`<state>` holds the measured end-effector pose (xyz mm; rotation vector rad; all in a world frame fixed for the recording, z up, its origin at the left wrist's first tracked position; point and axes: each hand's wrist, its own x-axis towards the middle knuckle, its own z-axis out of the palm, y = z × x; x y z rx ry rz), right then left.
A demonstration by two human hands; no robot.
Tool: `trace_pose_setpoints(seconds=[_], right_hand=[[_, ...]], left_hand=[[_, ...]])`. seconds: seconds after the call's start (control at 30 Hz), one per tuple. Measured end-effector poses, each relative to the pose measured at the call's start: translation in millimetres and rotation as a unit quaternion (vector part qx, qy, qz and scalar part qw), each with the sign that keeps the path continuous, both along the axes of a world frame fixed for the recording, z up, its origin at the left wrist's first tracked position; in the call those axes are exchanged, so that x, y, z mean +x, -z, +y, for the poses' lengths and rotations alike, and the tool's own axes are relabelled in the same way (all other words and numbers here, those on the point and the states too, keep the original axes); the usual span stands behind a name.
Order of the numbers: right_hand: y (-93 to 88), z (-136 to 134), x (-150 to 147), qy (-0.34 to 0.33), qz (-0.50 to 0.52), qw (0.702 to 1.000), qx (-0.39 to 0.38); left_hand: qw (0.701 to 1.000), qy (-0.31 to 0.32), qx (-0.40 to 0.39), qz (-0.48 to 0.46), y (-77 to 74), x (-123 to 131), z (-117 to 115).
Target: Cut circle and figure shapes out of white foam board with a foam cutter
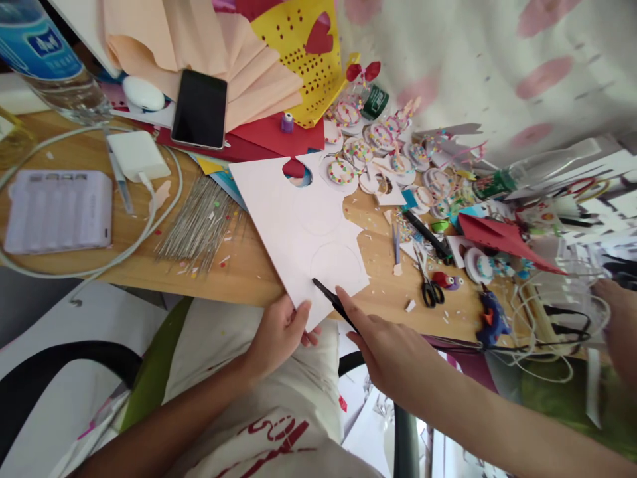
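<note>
A white sheet of card (pixel 283 226) lies partly on the table and juts over its front edge, with faint circles drawn on it, a round hole near the top and a cut right edge. My left hand (pixel 281 332) pinches its near corner between thumb and fingers. In my right hand (pixel 383 345) is a pair of dark scissors (pixel 331 297), its narrow pointed blades lying over the card beside a drawn circle. The handles are hidden by my fingers. The index finger rests along the scissors near the card.
Decorated paper discs (pixel 358 153) crowd the back right. Black-handled scissors (pixel 430 285) and a blue glue gun (pixel 492 317) lie right. Thin wires (pixel 196 226), a phone (pixel 200 109), a charger (pixel 139 156) and a water bottle (pixel 54 66) are left. Another person's arm (pixel 620 325) shows far right.
</note>
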<state>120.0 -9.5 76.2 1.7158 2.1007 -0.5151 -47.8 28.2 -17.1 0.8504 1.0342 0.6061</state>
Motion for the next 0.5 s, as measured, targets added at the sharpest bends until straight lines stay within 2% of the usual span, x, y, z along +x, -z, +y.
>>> trace_pose_setpoints(seconds=[0.13,0.27,0.37,0.5], right_hand=[[5.4,-6.3,-3.9,-0.016,-0.051,0.998,0.013],[7.7,-11.3,-0.8,-0.026,-0.046,0.998,0.039],[0.1,-7.0,4.0,-0.02,-0.029,0.999,0.023],[-21.4,-14.5,7.8,0.0,-0.029,0.999,0.021]], left_hand=[[1.0,0.003,-0.001,-0.003,-0.4,-0.3,0.1],[1.0,-0.009,-0.004,-0.005,1.2,0.8,-1.9],[1.0,-0.024,0.006,0.015,2.1,3.1,-4.5],[0.998,-0.01,0.034,0.052,2.5,6.1,-7.4]])
